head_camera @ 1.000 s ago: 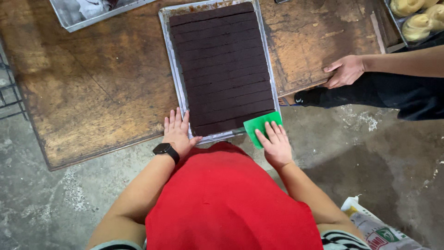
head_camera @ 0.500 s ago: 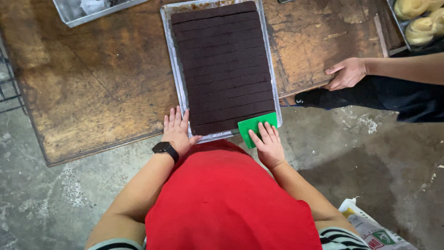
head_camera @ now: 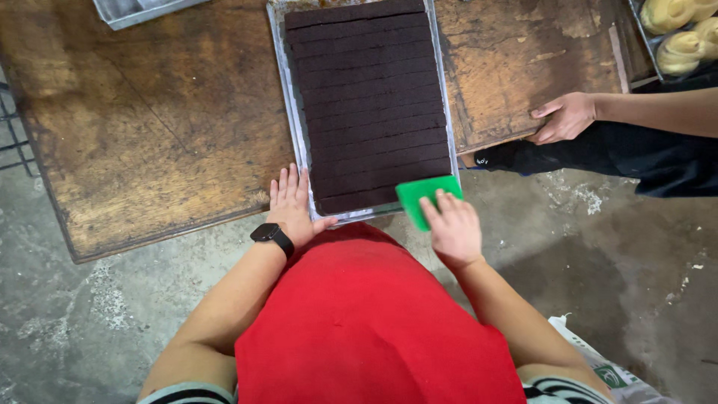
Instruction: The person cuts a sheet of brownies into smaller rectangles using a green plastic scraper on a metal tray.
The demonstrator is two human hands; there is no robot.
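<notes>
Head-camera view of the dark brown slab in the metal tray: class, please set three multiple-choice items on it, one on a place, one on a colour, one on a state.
1. Where does the person's left hand rest?
A. on the worn wooden table beside the tray's left near corner
B. on the grey concrete floor
C. on top of the slab

2. What colour is the flat plastic scraper in the right hand?
A. blue
B. green
C. white

3. What state is the dark brown slab in the rectangular metal tray in?
A. uncut
B. scored into crosswise strips
C. crumbled

Answers: 1 A, the palm lies flat on the wooden table; 2 B, its blade is bright green; 3 B, parallel lines cross the slab.
</notes>
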